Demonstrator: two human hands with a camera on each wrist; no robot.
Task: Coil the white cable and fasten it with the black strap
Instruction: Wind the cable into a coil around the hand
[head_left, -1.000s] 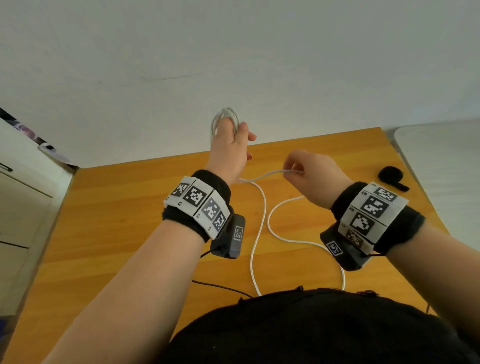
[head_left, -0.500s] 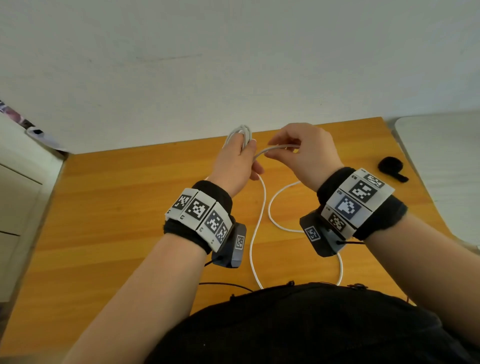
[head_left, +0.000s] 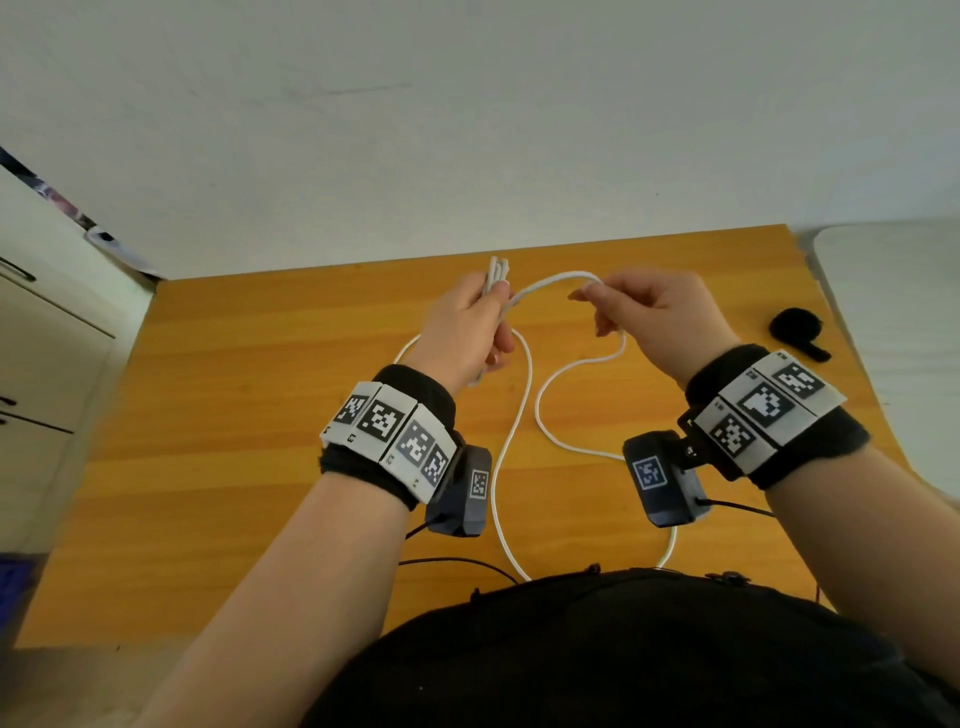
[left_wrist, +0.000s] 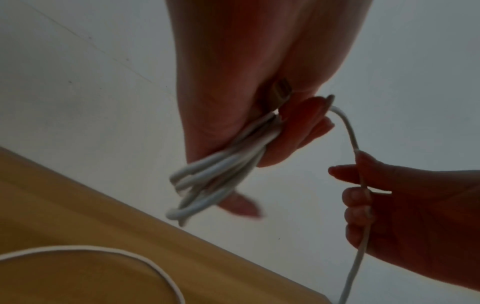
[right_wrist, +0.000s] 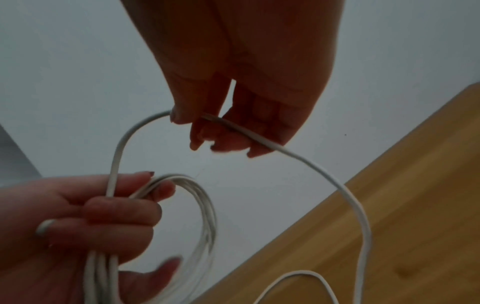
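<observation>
My left hand (head_left: 470, 325) grips a bundle of several loops of the white cable (head_left: 496, 273) above the wooden table (head_left: 234, 415); the left wrist view shows the coil (left_wrist: 213, 176) squeezed between palm and fingers. My right hand (head_left: 644, 312) pinches the free run of the cable (head_left: 558, 280) a short way to the right, so a strand arcs between the two hands. The rest of the cable (head_left: 519, 415) trails down over the table toward my body. The black strap (head_left: 795, 332) lies on the table at the far right, away from both hands.
A white wall stands behind the table's far edge. A white cabinet (head_left: 47, 364) sits to the left and a white surface (head_left: 904, 322) to the right. A thin black wire (head_left: 457, 562) lies near the table's front edge.
My right hand, which had brought the strand up against my left hand, has drawn away to the right along the cable. My left hand keeps its grip on the coil.
</observation>
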